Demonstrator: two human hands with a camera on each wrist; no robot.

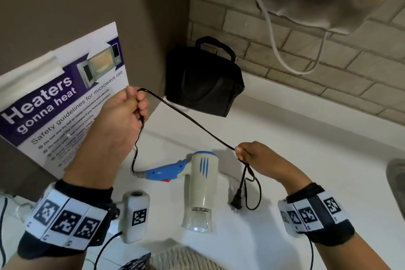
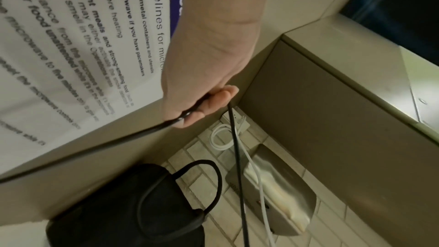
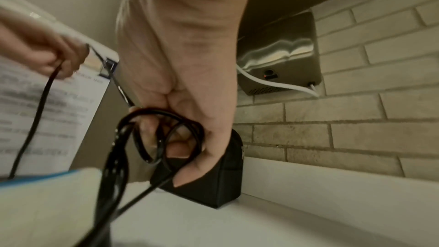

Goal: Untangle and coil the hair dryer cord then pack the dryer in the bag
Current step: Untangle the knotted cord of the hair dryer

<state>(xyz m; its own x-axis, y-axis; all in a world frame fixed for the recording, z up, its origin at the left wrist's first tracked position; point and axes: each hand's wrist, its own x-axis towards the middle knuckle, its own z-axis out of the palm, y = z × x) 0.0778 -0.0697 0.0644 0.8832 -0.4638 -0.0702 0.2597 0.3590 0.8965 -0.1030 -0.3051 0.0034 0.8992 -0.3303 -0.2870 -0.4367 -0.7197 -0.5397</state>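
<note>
White counter w/ brick wall. Hair dryer lies on it; bag behind. Left hand & right hand, fingers clamped on cord. Best keep loops even, no twists.

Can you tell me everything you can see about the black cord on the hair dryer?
The black cord is thin and shiny like rubber. It comes out of the hair dryer at its blue handle, climbs to the left hand, which grips it, then stretches across to the right hand, which holds small loops. Its plug hangs just above the white counter.
</note>
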